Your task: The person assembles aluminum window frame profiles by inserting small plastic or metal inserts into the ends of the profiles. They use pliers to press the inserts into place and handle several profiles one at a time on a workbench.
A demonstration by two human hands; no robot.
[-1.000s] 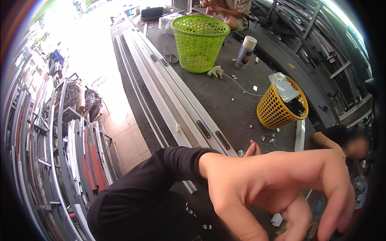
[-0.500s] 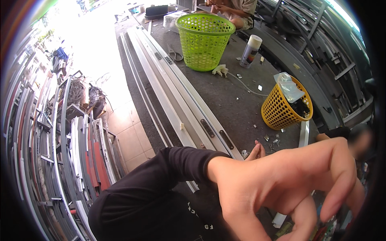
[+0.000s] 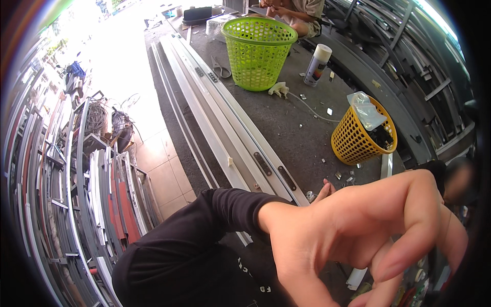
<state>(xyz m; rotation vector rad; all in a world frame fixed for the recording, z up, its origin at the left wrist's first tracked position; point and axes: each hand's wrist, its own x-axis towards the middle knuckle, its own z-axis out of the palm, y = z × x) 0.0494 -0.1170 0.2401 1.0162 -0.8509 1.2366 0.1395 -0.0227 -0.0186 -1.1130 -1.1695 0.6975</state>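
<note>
My left hand [image 3: 353, 225] is very close and large at the lower right, reaching across from a dark sleeve. Its fingers curl downward; whatever lies between their tips is hidden. Another patch of skin at the right edge seems to be my right hand [image 3: 454, 238], mostly covered by the left, so its fingers do not show. Two small fingertips or toes [image 3: 325, 190] poke out behind the left hand; I cannot tell whose. Below the hand are a white piece [image 3: 356, 279] and small coloured items [image 3: 419, 281], partly hidden. Long aluminium profiles [image 3: 225, 123] lie beyond the sleeve.
A green perforated basket [image 3: 258, 56], scissors [image 3: 221, 67], a spray can [image 3: 317, 65] and a yellow basket [image 3: 358, 135] with a plastic bag stand on the dark surface [image 3: 286, 133]. Metal racks [image 3: 76, 204] line the left. One person [image 3: 299, 15] sits far off; another [image 3: 458, 179] is right.
My left hand has shifted slightly left, and its curled front finger has swung left toward the other fingers. The view has moved very slightly; the baskets and profiles stay put.
</note>
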